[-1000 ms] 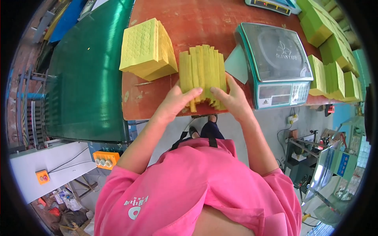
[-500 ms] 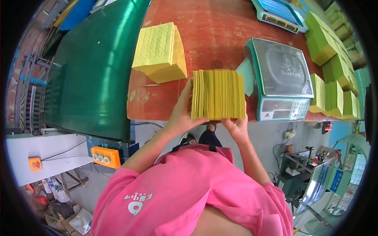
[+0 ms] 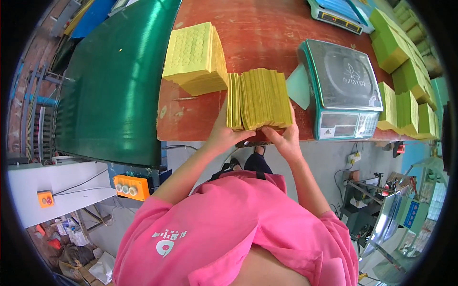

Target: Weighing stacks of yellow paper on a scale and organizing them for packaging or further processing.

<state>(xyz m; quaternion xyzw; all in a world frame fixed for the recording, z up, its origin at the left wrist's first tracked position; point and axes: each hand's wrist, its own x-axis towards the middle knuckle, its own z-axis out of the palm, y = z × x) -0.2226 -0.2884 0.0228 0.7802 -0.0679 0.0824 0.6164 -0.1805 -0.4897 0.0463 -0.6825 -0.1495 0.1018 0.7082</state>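
A thick stack of yellow joss paper [image 3: 265, 97] stands between my hands at the front edge of the red table, its sheet edges facing up. My left hand [image 3: 224, 136] is wrapped round its left side, fingers mostly hidden behind the paper. On the other side my right hand [image 3: 286, 140] grips the lower right corner, thumb against the near face. A narrow gap splits a thin bundle on the left from the larger part. Just beyond, to the left, sits a taller block of yellow joss paper [image 3: 192, 51] with rows of stamped coin rings on top.
Right of my hands stands a teal weighing scale [image 3: 341, 78] with a dark tray; another scale [image 3: 336, 18] is farther back. Yellow paper blocks [image 3: 393, 50] line the right side of the red table [image 3: 229, 24]. A green conveyor belt [image 3: 107, 95] runs at left, above an orange button box [image 3: 131, 187].
The stack has shifted slightly left and away from me. Its top has fanned and leans, and a gap has opened between the left bundle and the rest. Both hands keep their hold.
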